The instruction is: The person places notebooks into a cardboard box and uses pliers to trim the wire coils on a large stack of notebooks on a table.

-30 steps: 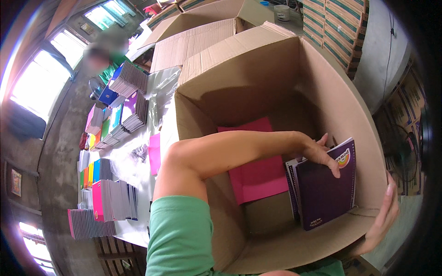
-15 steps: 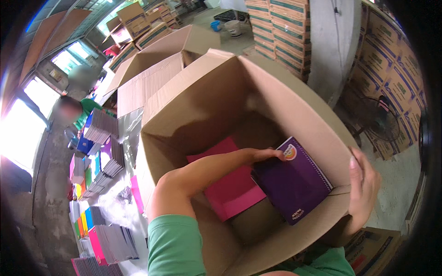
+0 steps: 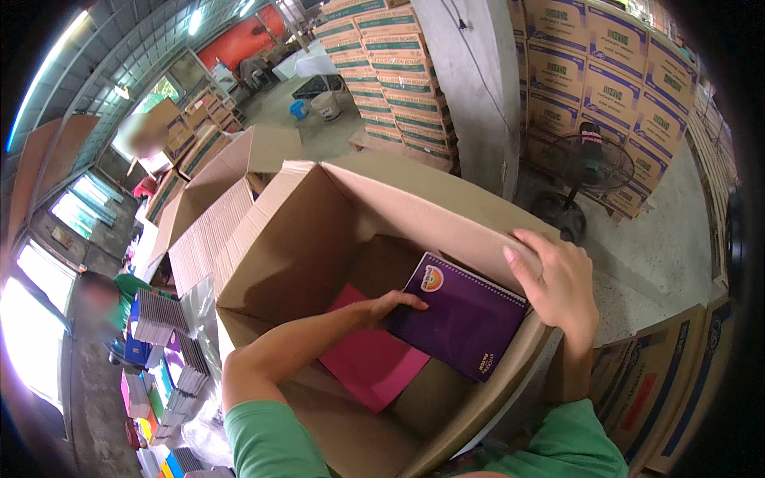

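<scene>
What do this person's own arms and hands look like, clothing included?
Both arms come out of plain green sleeves: the left sleeve is short, leaving the forearm bare, and the right sleeve matches its colour. The left hand and right hand are ungloved, and no watch shows on either wrist.

1. Ceiling (image 3: pixel 151 52) was gray metal w/ long ribs; tube lights (image 3: pixel 195 21) glowed white up there.
2. L side: rough gray wall (image 3: pixel 86 374), w/ v. bright windows (image 3: pixel 32 350) letting in strong daylight.
3. Far end: red-orange wall (image 3: pixel 239 41).
4. Gray pillar (image 3: pixel 470 103) stood btwn. tall stacks of boxes, i.e. green-banded ones (image 3: pixel 398 88) & blue-marked ones (image 3: pixel 621 72).
5. Stand fan (image 3: pixel 591 153) was nr. the latter, R side.
6. Floor (image 3: pixel 649 263) was pale gray; blue bucket (image 3: pixel 299 108) & whitish pail (image 3: pixel 325 105) sat farther back.
</scene>
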`<state>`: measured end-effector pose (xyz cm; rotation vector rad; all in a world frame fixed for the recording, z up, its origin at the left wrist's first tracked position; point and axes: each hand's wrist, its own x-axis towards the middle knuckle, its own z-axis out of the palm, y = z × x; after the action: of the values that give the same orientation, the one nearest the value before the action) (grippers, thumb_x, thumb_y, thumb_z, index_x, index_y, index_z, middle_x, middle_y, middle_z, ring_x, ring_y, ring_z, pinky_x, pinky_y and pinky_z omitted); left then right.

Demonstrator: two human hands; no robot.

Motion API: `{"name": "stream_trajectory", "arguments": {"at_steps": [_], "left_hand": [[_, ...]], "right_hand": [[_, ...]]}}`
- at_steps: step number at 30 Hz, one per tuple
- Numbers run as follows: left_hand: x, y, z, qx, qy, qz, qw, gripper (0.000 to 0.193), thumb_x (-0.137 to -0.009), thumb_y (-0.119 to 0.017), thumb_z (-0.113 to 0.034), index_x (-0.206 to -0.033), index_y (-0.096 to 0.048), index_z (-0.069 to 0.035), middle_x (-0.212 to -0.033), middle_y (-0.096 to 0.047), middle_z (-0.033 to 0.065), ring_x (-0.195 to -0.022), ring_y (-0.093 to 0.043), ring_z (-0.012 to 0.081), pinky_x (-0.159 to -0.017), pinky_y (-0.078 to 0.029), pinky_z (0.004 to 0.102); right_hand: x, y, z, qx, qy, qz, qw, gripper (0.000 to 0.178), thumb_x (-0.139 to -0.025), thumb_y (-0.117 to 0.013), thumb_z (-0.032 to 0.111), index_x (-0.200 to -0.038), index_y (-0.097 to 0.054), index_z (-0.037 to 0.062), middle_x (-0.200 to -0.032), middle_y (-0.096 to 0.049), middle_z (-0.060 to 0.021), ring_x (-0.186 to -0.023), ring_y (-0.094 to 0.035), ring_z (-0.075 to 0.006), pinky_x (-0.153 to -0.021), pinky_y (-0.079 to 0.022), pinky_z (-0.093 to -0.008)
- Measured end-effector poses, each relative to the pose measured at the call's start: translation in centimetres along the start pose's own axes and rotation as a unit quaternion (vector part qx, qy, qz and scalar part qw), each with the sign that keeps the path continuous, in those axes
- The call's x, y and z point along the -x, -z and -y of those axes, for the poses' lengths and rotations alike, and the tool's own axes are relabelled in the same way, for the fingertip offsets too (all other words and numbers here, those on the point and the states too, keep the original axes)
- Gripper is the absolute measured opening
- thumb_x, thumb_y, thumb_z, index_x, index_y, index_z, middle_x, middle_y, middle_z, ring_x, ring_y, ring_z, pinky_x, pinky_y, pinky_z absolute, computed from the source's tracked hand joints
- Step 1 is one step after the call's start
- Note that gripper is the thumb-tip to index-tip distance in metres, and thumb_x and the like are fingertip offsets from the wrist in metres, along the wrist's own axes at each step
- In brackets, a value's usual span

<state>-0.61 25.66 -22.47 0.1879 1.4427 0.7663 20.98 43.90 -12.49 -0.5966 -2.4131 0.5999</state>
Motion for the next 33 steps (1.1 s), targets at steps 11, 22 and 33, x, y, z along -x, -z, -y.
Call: {"name": "stream_trajectory", "arguments": {"at_steps": [11, 22, 33], "left_hand": [[15.5, -5.3, 2.5, 0.205, -0.04, -0.221, 0.953, 0.063, -0.071, -0.059, -0.02, -0.127, -0.041, -0.001, -0.113, -0.058, 0.0176, -0.1, -0.059, 0.0294, -0.094, -0.046, 0.0464], [32.1, -10.6, 14.0, 0.415, -0.507, -0.184, 0.733, 0.025, -0.079, -0.058, -0.021, -0.096, -0.06, -0.003, -0.092, -0.063, 0.0108, -0.085, -0.063, 0.0209, -0.08, -0.053, 0.0364], [47.1, -15.9, 38.4, 0.521, -0.644, -0.308, 0.467, 0.021, -0.08, -0.058, -0.019, -0.092, -0.062, -0.003, -0.09, -0.067, 0.0095, -0.078, -0.067, 0.0204, -0.076, -0.054, 0.0315]], "right_hand": [[-0.5, -0.1, 0.4, 0.046, -0.035, 0.015, 0.998, 0.037, -0.084, -0.055, 0.039, -0.102, -0.066, 0.0083, -0.087, -0.066, -0.0185, -0.078, -0.063, -0.0379, -0.072, -0.049, -0.0458], [-1.5, -0.4, -5.0, 0.049, 0.004, 0.099, 0.994, 0.041, -0.09, -0.048, 0.026, -0.125, -0.053, 0.0043, -0.127, -0.053, -0.0167, -0.12, -0.048, -0.0272, -0.098, -0.037, -0.0359], [23.6, -2.2, 29.3, -0.591, 0.325, 0.135, 0.726, 0.06, -0.093, -0.03, 0.05, -0.131, -0.035, 0.0028, -0.136, -0.036, -0.0232, -0.125, -0.037, -0.0409, -0.104, -0.03, -0.0511]]}}
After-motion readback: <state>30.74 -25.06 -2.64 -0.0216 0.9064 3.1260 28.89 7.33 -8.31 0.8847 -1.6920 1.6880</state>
